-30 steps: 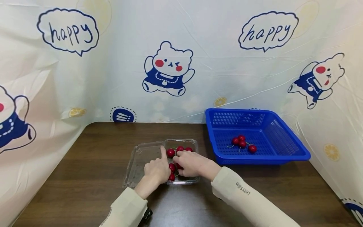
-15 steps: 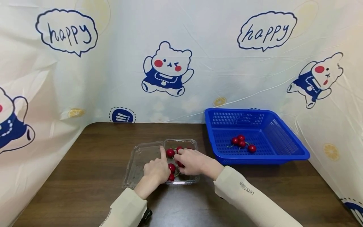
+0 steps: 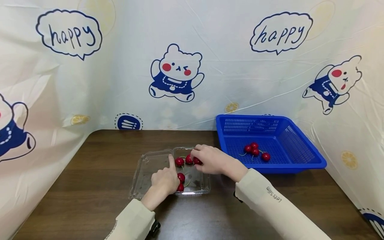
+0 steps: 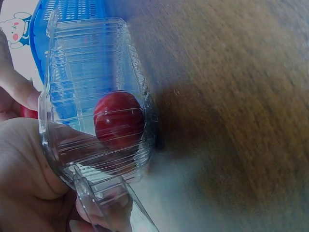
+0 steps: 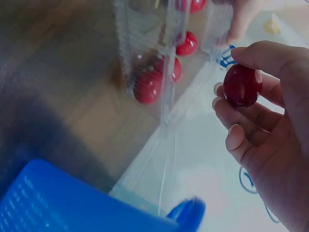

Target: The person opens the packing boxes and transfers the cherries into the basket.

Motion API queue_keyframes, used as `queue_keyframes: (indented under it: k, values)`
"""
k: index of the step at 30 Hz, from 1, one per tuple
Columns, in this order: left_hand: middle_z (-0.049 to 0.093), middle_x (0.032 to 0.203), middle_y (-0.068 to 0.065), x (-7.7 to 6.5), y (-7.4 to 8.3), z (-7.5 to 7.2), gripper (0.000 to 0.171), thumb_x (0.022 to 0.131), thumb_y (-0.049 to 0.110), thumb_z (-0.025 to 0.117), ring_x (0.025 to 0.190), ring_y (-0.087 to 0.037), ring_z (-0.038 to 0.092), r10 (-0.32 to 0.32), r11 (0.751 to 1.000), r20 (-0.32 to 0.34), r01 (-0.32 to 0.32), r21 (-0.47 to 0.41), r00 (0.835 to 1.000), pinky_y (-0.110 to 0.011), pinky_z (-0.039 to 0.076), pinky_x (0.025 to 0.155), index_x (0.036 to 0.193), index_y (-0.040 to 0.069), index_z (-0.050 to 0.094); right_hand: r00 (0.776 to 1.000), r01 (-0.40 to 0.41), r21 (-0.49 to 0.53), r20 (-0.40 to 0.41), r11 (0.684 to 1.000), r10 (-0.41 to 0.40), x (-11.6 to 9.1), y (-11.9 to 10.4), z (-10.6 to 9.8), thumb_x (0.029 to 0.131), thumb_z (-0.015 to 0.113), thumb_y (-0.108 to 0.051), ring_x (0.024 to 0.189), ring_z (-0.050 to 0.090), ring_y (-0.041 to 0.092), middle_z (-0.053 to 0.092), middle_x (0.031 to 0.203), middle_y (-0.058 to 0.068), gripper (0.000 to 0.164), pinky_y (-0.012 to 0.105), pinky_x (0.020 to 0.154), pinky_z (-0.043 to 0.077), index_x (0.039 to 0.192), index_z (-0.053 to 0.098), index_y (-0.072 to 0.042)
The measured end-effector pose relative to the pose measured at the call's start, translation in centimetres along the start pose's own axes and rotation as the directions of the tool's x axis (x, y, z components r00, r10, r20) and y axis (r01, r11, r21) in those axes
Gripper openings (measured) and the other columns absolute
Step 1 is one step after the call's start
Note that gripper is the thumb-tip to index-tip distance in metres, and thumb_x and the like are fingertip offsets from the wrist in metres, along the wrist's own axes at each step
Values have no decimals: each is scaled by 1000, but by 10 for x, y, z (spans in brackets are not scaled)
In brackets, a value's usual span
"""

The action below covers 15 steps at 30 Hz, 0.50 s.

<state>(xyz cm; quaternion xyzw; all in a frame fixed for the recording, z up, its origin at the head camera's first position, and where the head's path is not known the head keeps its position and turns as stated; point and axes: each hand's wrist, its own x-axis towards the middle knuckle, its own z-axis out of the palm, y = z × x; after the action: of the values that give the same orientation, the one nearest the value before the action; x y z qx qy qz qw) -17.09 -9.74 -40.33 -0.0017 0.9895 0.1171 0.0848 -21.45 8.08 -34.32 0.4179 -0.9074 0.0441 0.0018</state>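
A clear plastic clamshell box (image 3: 196,192) lies on the table with its lid (image 3: 147,173) folded out to the left. My left hand (image 3: 164,181) holds it at the hinge, index finger stretched along the seam and the other fingers curled; through the plastic in the left wrist view, fingers show on both sides of the hinge (image 4: 79,181). Just above the box's right part, my right hand (image 3: 213,160) pinches a dark red cherry (image 5: 243,86) between thumb and fingertips. Several cherries (image 3: 179,162) stay in the box, some partly hidden by the hands.
A blue perforated basket (image 3: 273,165) stands to the right of the box, with several stemmed cherries (image 3: 265,156) on its floor. Behind the brown wooden table (image 3: 90,173) hangs a printed curtain (image 3: 228,76).
My right hand has risen from the middle of the box toward its back right, now with a cherry in its fingertips. The left hand has kept its place on the box.
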Motion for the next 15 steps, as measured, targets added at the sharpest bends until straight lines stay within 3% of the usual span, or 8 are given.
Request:
queue_keyframes:
  k: [6,15]
  values:
    - [61,58,-14,-1,-1,0,81,86,19,57,49,-26,54,6,1000,-9,-6,0,1000,-39,42,45,152,-2,14,997,-4,37,-74,999,7,-4,9,-14,84,69,-19,78,58,17,65,94,6,20,34,69,56,103,68,-12]
    - [57,54,-12,-1,-1,0,81,86,18,56,47,-25,52,7,1000,-11,-7,0,1000,-37,40,44,152,-2,14,993,-58,63,-98,996,64,-10,18,-31,86,69,-19,78,57,16,64,94,5,21,32,69,56,106,68,-12]
